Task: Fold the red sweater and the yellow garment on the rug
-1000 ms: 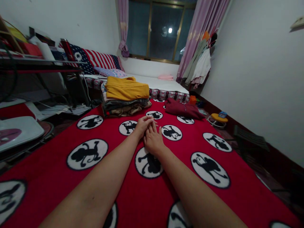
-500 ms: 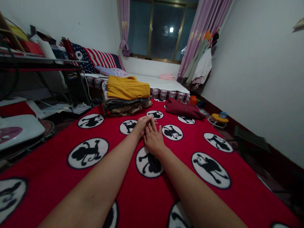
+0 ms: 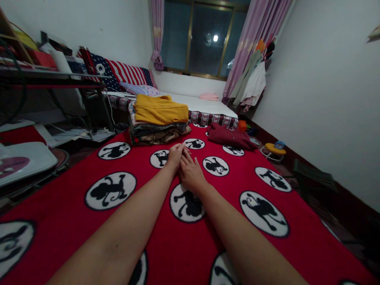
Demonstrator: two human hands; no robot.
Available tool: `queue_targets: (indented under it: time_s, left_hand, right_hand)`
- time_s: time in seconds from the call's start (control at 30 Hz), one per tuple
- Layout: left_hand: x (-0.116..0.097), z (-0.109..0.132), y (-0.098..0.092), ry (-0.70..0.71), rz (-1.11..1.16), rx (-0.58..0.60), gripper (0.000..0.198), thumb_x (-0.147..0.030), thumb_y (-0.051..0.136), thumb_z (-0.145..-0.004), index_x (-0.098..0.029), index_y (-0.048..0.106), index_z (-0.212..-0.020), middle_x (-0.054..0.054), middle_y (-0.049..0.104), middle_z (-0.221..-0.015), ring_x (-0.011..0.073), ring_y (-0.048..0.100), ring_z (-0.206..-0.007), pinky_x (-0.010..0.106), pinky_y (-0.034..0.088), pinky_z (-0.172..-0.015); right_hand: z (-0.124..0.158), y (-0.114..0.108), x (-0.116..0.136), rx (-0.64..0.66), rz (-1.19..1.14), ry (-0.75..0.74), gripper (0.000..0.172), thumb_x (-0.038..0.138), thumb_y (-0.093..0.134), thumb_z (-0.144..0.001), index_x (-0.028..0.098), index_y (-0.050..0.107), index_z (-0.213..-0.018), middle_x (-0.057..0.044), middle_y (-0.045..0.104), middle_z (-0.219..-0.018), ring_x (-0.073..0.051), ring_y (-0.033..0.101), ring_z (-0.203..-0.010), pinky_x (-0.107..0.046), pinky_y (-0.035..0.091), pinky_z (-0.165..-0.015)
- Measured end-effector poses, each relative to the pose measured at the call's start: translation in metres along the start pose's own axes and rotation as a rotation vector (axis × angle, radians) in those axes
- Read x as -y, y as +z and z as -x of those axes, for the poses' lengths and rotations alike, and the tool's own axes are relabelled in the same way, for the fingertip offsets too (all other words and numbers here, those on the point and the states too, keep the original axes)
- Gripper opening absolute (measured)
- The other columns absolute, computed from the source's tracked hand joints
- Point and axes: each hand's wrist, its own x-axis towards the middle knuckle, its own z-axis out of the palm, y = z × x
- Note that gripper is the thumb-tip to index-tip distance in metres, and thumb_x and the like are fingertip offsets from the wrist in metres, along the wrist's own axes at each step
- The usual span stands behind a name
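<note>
Blanket [image 3: 68, 229]: red, spread flat under your forearms. Left grip [image 3: 175, 154] and right grip [image 3: 190, 174] released, resting on it, fingers touching, holding nothing. Risk: tug blanket and clothes pile [image 3: 158, 122] at far end likely topples; maroon garment [image 3: 230, 136] slides.

The red blanket [image 3: 142, 166] — white circles with black monkey figures — spreads from near to far. At its far edge sits a stack of folded clothes [image 3: 158, 126], yellow on top; right of it lies a maroon garment [image 3: 230, 136]. The left hand [image 3: 175, 154] and right hand [image 3: 191, 172] rest mid-blanket, touching.
</note>
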Motion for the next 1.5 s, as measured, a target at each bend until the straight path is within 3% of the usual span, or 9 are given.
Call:
queue_targets:
  time_s: [0.1,0.2,0.27,0.33,0.47,0.6,0.87,1.1,1.5]
  left_hand:
    - [0.002,0.003,-0.001,0.247,-0.412,-0.039,0.025,-0.016,0.046,-0.084,-0.012,0.067,-0.097,0.014,0.069,-0.108,0.0223,0.062,-0.109,0.037,0.044,-0.101]
    - [0.005,0.016,0.009,0.436,-1.094,0.081,0.062,-0.01,0.051,-0.079,-0.007,0.044,-0.14,0.02,0.034,-0.152,0.0289,0.026,-0.144,0.051,0.02,-0.117]
    - [0.007,0.029,0.02,0.432,-1.379,0.15,0.075,-0.015,0.056,-0.079,-0.004,0.029,-0.149,0.019,0.012,-0.159,0.0323,0.006,-0.148,0.057,0.009,-0.117]
    - [0.01,0.039,0.029,0.45,-1.496,0.171,0.073,-0.019,0.051,-0.084,-0.005,0.023,-0.151,0.015,0.005,-0.16,0.0312,-0.002,-0.148,0.058,0.004,-0.117]
    - [0.014,0.045,0.034,0.517,-1.502,0.107,0.063,-0.014,0.035,-0.092,-0.012,0.022,-0.153,0.009,0.005,-0.161,0.0272,-0.003,-0.148,0.056,0.0,-0.118]
    - [0.015,0.044,0.032,0.576,-1.49,0.077,0.062,-0.012,0.032,-0.092,-0.017,0.023,-0.153,0.007,0.007,-0.161,0.0256,-0.003,-0.148,0.057,-0.002,-0.118]
    - [0.006,0.05,0.036,0.553,-1.494,0.146,0.061,-0.011,0.031,-0.092,-0.014,0.024,-0.152,0.006,0.008,-0.161,0.0237,-0.001,-0.149,0.055,-0.003,-0.119]
    - [0.01,0.045,0.035,0.549,-1.493,0.172,0.062,-0.01,0.031,-0.09,-0.013,0.025,-0.152,0.008,0.012,-0.161,0.0211,0.002,-0.149,0.053,-0.002,-0.119]
    - [0.007,0.044,0.034,0.526,-1.476,0.247,0.062,-0.012,0.03,-0.089,-0.011,0.027,-0.152,0.009,0.017,-0.16,0.0183,0.011,-0.148,0.046,0.006,-0.121]
  right_hand:
    - [-0.003,-0.001,-0.009,-0.019,-0.042,0.267,0.06,0.025,0.044,-0.091,0.011,0.031,-0.149,-0.014,0.026,-0.157,-0.025,0.022,-0.146,-0.051,0.026,-0.114]
    - [-0.004,-0.002,-0.025,-0.103,0.084,0.501,0.071,0.024,0.048,-0.089,0.004,0.021,-0.151,-0.019,0.014,-0.159,-0.028,0.01,-0.148,-0.056,0.02,-0.115]
    - [-0.004,-0.003,-0.035,-0.113,0.173,0.535,0.075,0.027,0.047,-0.089,0.004,0.015,-0.152,-0.018,0.004,-0.16,-0.029,0.0,-0.149,-0.061,0.014,-0.114]
    - [-0.003,-0.005,-0.04,-0.08,0.223,0.537,0.071,0.027,0.041,-0.092,0.005,0.011,-0.153,-0.015,-0.003,-0.16,-0.027,-0.005,-0.149,-0.062,0.012,-0.114]
    - [-0.002,-0.006,-0.04,-0.042,0.289,0.465,0.062,0.021,0.026,-0.095,0.012,0.007,-0.154,-0.009,-0.009,-0.16,-0.024,-0.008,-0.148,-0.062,0.008,-0.114]
    - [-0.002,-0.007,-0.035,-0.034,0.319,0.414,0.061,0.02,0.024,-0.096,0.014,0.003,-0.153,-0.007,-0.009,-0.16,-0.024,-0.009,-0.148,-0.062,0.008,-0.114]
    - [-0.002,-0.001,-0.037,-0.067,0.347,0.394,0.062,0.02,0.024,-0.096,0.015,0.001,-0.153,-0.006,-0.01,-0.16,-0.025,-0.01,-0.148,-0.063,0.01,-0.113]
    - [-0.003,-0.001,-0.037,-0.043,0.336,0.418,0.061,0.018,0.023,-0.096,0.015,0.005,-0.153,-0.009,-0.006,-0.16,-0.024,-0.005,-0.149,-0.063,0.012,-0.113]
    - [-0.002,-0.002,-0.036,-0.009,0.315,0.42,0.06,0.02,0.022,-0.096,0.014,0.004,-0.153,-0.008,-0.009,-0.16,-0.023,-0.008,-0.149,-0.062,0.011,-0.113]
